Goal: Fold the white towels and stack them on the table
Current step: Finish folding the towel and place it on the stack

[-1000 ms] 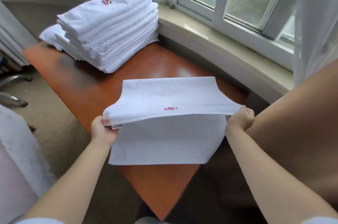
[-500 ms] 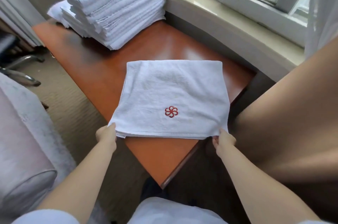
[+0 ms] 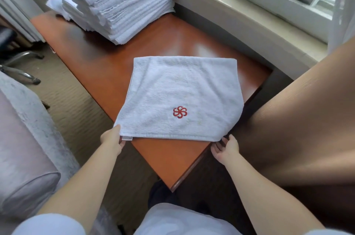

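A folded white towel (image 3: 180, 98) lies flat on the orange-brown table (image 3: 107, 65), its red flower emblem (image 3: 180, 112) facing up near the edge closest to the person. The towel's near corners hang just past the table's edges. The left hand (image 3: 113, 139) pinches the near left corner, thumb on top, just by a small label (image 3: 126, 138) — the fingers are tucked beneath the cloth. The right hand (image 3: 225, 148) sits at the near right corner with its fingers loosely spread, fingertips touching the hem; whether it grips the cloth I cannot tell. At the table's far end, by the window sill (image 3: 240, 4), stands a tall stack of folded white towels (image 3: 119, 0) — well apart from the one being handled. A pale upholstered seat (image 3: 25, 158) is to the left.
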Motion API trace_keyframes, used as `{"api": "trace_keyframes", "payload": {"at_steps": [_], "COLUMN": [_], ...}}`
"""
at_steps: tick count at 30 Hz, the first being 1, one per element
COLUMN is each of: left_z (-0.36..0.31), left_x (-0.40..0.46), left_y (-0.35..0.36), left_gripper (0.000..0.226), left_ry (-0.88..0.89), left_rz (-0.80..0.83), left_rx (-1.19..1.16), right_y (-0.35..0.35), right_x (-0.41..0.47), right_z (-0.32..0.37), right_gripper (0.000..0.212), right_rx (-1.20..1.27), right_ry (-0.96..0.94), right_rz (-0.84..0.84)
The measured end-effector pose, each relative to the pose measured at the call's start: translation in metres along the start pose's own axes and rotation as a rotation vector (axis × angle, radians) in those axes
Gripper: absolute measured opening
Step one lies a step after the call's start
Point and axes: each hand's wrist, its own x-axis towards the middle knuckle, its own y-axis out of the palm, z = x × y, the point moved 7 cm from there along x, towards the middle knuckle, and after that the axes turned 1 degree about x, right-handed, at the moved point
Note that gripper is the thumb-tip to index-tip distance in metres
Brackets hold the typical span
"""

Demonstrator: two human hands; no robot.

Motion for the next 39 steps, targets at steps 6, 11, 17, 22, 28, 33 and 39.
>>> {"api": "trace_keyframes", "payload": {"at_steps": [6,11,17,22,28,33,39], "left_z": [-0.002,-0.012,-0.021,0.005,0.054,0.039,0.026], "left_x": [0.001,-0.010,-0.037,-0.039,-0.030,-0.031,-0.011], "left_y": [-0.005,-0.011,-0.019,-0.042,-0.056,-0.032,-0.020], "left_gripper": [0.008,0.014,0.019,0.016,0.022,0.023,0.037], "left_ry": [-0.015,0.023,0.117,0.066,-0.093,-0.003,-0.098], "left_rz": [0.072,0.043,0.004,-0.009,0.057,0.202,0.265], "left_rx": [-0.055,-0.276,-0.394,-0.424,0.007,0.264,0.229], "right_y": [0.026,0.032,0.039,0.011,-0.012,0.014,0.042], "right_x": [-0.014,-0.025,-0.041,-0.049,-0.032,-0.032,-0.027], "right_z": [0.022,0.039,0.075,0.095,0.101,0.099,0.097], "right_gripper": [0.034,0.036,0.021,0.015,0.017,0.044,0.051], "right_rx": [0.323,0.273,-0.165,-0.575,-0.805,-0.938,-0.841], "right_ry": [0.012,-0.110,-0.347,-0.763,-0.669,-0.600,-0.547], "right_rz": [0.283,0.351,0.055,-0.133,-0.115,0.010,0.009]}}
